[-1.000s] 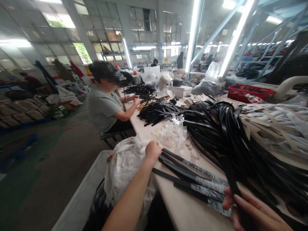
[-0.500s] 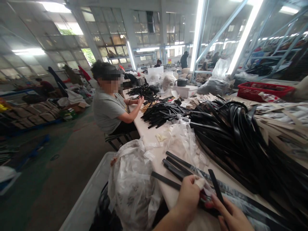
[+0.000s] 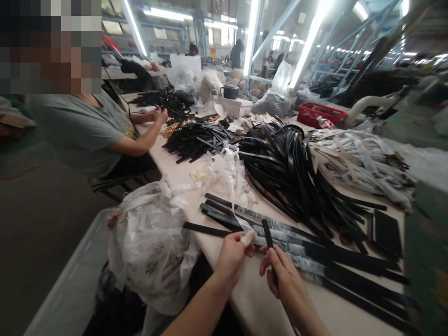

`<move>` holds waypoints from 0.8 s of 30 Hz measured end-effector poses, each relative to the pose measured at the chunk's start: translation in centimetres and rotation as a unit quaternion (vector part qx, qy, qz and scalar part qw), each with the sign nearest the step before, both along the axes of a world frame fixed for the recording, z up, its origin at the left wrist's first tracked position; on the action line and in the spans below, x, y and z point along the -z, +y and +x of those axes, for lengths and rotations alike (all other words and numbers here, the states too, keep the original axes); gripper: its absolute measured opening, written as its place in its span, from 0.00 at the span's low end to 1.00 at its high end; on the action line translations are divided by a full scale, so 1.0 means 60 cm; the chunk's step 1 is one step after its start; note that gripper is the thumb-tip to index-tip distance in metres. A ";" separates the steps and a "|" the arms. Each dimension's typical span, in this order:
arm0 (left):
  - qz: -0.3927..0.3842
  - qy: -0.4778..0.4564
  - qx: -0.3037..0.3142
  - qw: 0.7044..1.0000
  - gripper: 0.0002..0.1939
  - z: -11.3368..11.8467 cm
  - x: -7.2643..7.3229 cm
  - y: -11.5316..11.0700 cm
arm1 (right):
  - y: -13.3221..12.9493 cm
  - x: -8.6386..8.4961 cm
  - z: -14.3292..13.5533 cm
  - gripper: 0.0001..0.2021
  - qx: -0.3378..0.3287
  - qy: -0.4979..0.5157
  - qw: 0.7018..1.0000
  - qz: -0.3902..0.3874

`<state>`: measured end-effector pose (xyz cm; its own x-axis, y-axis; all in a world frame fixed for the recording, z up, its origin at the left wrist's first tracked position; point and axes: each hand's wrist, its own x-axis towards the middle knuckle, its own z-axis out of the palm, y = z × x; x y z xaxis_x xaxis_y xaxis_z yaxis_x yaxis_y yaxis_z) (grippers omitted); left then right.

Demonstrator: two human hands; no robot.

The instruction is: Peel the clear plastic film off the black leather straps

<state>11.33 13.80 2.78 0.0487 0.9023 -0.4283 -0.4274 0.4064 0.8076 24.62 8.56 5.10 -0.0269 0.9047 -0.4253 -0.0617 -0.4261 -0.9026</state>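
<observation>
Between the thumb and fingers of my left hand (image 3: 231, 256), a thin whitish strip (image 3: 241, 221) is pinched; it trails up toward the white scraps. A beige wrap covers the tip of my left thumb. My right hand (image 3: 285, 275) grips a short black strap (image 3: 267, 233), whose upper end sticks up past the fingers. The two hands are close together but apart, above the table's near edge. Beneath and beyond them lie several long black straps (image 3: 304, 252), with cloudy whitish film along their middles.
A heap of long black straps (image 3: 294, 158) and a pile of short black strips (image 3: 196, 140) cover the table (image 3: 178, 191). White scraps (image 3: 229, 175) lie nearer. A stuffed clear plastic bag (image 3: 150, 242) stands at the left edge. A co-worker (image 3: 87, 135) sits beyond it.
The view has swung right and down. My hands have drawn apart, and the whitish strip now stretches away from my left hand. The black strap stays in my right hand.
</observation>
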 end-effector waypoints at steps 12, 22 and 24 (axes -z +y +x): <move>-0.053 -0.124 -0.022 0.991 0.19 0.009 -0.015 -0.005 | -0.064 0.001 -0.018 0.30 -0.033 -0.070 0.997 -0.020; -0.020 -0.097 0.021 0.995 0.21 -0.014 -0.011 -0.027 | -0.070 0.016 -0.028 0.34 -0.061 -0.078 0.992 -0.076; -0.027 -0.079 0.035 0.996 0.21 -0.014 -0.010 -0.036 | -0.071 0.009 -0.032 0.34 -0.071 -0.069 0.993 -0.070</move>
